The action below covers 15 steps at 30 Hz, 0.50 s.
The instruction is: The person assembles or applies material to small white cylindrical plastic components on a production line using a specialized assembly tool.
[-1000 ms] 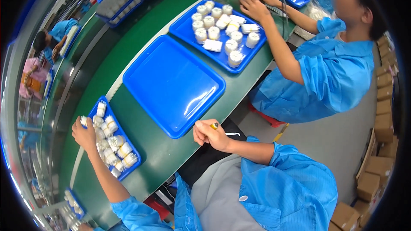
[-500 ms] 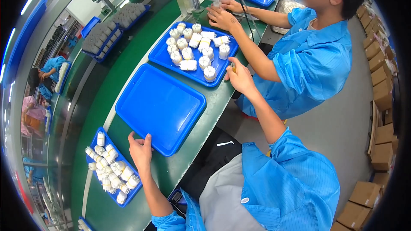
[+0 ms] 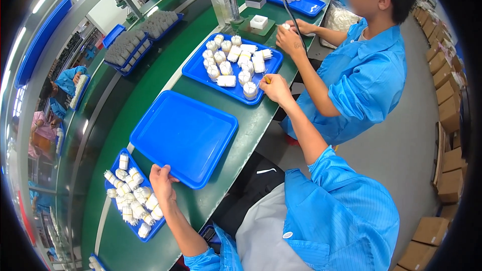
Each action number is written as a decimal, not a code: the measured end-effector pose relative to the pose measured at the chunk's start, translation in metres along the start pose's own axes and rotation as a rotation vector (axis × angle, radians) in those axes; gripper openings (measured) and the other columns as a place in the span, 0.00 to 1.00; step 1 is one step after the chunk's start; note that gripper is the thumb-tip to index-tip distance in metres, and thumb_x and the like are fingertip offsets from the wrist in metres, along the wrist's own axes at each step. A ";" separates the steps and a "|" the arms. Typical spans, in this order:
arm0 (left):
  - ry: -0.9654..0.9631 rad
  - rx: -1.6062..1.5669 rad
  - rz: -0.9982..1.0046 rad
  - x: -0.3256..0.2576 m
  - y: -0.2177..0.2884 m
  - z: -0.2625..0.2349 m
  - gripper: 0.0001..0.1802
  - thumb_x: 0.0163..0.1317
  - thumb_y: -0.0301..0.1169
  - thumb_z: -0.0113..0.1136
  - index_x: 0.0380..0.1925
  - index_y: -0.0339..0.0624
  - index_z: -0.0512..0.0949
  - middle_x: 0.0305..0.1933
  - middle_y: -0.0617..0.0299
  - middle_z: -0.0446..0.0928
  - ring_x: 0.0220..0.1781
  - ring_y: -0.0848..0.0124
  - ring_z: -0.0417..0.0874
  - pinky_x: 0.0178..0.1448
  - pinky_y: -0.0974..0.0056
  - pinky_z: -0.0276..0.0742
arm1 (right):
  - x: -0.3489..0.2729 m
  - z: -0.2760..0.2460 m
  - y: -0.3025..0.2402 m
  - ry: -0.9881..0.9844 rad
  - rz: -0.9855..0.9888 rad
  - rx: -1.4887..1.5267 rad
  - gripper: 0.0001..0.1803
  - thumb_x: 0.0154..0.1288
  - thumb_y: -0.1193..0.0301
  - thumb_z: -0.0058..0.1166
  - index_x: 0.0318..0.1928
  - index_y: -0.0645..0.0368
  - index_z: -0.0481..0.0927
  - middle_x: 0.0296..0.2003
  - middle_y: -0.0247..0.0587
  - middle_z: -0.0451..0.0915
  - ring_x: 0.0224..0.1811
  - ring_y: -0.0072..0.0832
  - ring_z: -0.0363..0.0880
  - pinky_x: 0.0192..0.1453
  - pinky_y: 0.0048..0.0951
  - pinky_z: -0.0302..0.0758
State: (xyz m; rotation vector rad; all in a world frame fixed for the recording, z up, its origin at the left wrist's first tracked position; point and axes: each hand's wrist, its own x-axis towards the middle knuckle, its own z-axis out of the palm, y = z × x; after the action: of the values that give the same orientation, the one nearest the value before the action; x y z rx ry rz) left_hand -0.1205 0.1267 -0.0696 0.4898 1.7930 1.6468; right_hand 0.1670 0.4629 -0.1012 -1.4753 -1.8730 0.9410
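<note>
My left hand (image 3: 163, 184) has its fingers closed at the near-left edge of a bare blue tray (image 3: 186, 135), thumb and fingertips on the rim. My right hand (image 3: 276, 90) is closed around a small yellow thing (image 3: 267, 79) with a thin tip, its kind too small to make out. It is beside the right edge of a second blue tray (image 3: 201, 76). That tray holds several white banded bundles (image 3: 250, 90), some upright and some lying on their sides.
Left of my left hand, another blue tray (image 3: 156, 228) carries a heap of white bundles. A co-worker (image 3: 351, 75) in blue holds a small white piece by a bench press (image 3: 256, 0). Grey pieces (image 3: 125, 50) fill trays across the green bench. Cartons (image 3: 422, 236) line the right side.
The bare tray has shifted away from the bundle tray, and my left fingers have closed at its edge. My right hand has moved slightly left. The co-worker's hands have drawn back from the press.
</note>
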 end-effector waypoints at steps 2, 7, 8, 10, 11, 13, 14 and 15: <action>0.017 -0.033 0.091 -0.002 -0.002 -0.011 0.04 0.63 0.26 0.55 0.33 0.38 0.72 0.26 0.61 0.76 0.19 0.75 0.76 0.20 0.73 0.75 | 0.000 0.003 0.000 0.008 -0.003 0.028 0.13 0.58 0.64 0.57 0.35 0.62 0.82 0.31 0.56 0.82 0.39 0.51 0.82 0.43 0.44 0.76; 0.036 -0.138 0.161 -0.015 0.025 -0.006 0.01 0.65 0.23 0.51 0.34 0.41 0.70 0.28 0.62 0.76 0.19 0.78 0.74 0.19 0.75 0.69 | -0.017 0.003 -0.006 -0.034 -0.013 0.079 0.12 0.59 0.65 0.55 0.32 0.63 0.82 0.27 0.54 0.82 0.35 0.48 0.84 0.40 0.43 0.76; 0.026 -0.137 0.163 -0.014 0.031 -0.002 0.01 0.65 0.23 0.51 0.34 0.41 0.70 0.28 0.62 0.76 0.19 0.78 0.74 0.19 0.75 0.69 | -0.021 0.002 -0.006 -0.048 -0.012 0.084 0.12 0.59 0.65 0.55 0.32 0.63 0.82 0.26 0.53 0.82 0.33 0.47 0.84 0.40 0.42 0.77; 0.062 -0.212 0.249 -0.015 0.043 0.003 0.01 0.66 0.23 0.50 0.34 0.41 0.70 0.28 0.62 0.76 0.20 0.78 0.74 0.19 0.76 0.69 | -0.037 0.007 -0.013 -0.086 -0.021 0.110 0.12 0.60 0.66 0.55 0.32 0.63 0.82 0.24 0.50 0.83 0.31 0.41 0.85 0.39 0.39 0.78; 0.037 -0.223 0.281 -0.015 0.052 0.008 0.01 0.66 0.24 0.51 0.35 0.41 0.70 0.29 0.62 0.76 0.21 0.78 0.75 0.20 0.76 0.69 | -0.045 0.011 -0.014 -0.113 -0.015 0.146 0.12 0.60 0.66 0.55 0.32 0.63 0.82 0.24 0.49 0.83 0.30 0.39 0.85 0.38 0.38 0.78; -0.001 -0.232 0.310 -0.014 0.068 0.021 0.01 0.67 0.25 0.53 0.36 0.42 0.71 0.30 0.64 0.77 0.23 0.79 0.76 0.21 0.76 0.70 | -0.066 0.019 -0.021 -0.168 -0.019 0.188 0.12 0.61 0.66 0.54 0.32 0.63 0.82 0.22 0.47 0.83 0.28 0.36 0.85 0.37 0.37 0.78; -0.037 -0.243 0.337 -0.012 0.074 0.030 0.02 0.67 0.27 0.55 0.38 0.44 0.72 0.30 0.66 0.77 0.24 0.80 0.77 0.23 0.76 0.71 | -0.078 0.021 -0.027 -0.194 -0.025 0.193 0.12 0.61 0.66 0.54 0.31 0.63 0.82 0.22 0.46 0.83 0.26 0.34 0.85 0.36 0.36 0.78; -0.070 -0.229 0.337 -0.008 0.080 0.042 0.03 0.68 0.28 0.55 0.37 0.43 0.72 0.30 0.66 0.77 0.25 0.79 0.77 0.24 0.76 0.70 | -0.089 0.022 -0.030 -0.220 -0.008 0.212 0.12 0.60 0.66 0.55 0.31 0.63 0.82 0.21 0.45 0.83 0.26 0.34 0.85 0.35 0.36 0.78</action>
State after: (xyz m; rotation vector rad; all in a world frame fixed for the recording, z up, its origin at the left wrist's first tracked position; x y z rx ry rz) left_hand -0.0982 0.1641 0.0106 0.7650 1.5054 2.0067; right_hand 0.1525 0.3677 -0.0909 -1.2804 -1.8606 1.3003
